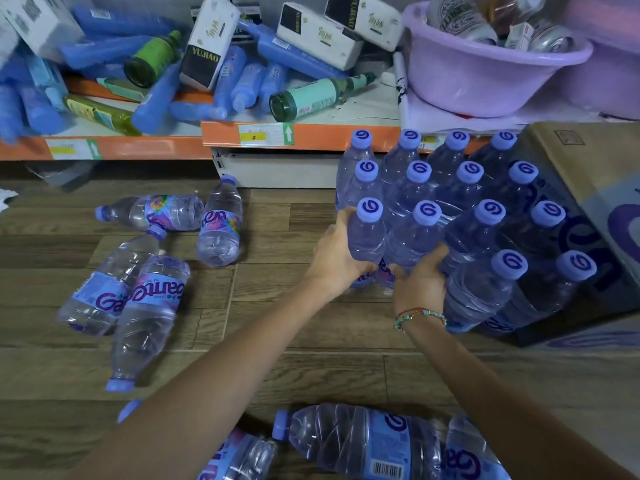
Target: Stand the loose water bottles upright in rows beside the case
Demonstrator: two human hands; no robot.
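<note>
- The left hand (337, 252) has its fingers curled round the body of an upright water bottle (367, 237); the thumb lies on the near side, the fingertips are hidden behind the bottle.
- The right hand (420, 280) grips the lower body of the next upright bottle (414, 237), thumb (398, 271) pointing left between the two bottles, fingers (438, 254) wrapped on its right side.
- A beaded bracelet (419, 317) circles the right wrist.
- Both held bottles stand at the left, near edge of a block of upright bottles (478, 209) with purple caps, set in rows on the wooden floor (277, 323).
- The cardboard case (595, 188) touches that block on its right.
- Loose bottles lie on their sides: four to the left (149, 306), well apart from the hands, and others at the near edge (363, 441) below the forearms.
- Beyond is a low shelf (311, 135) with an orange edge, carrying blue bottles, green glass bottles, boxes and a lilac basin (485, 77).
</note>
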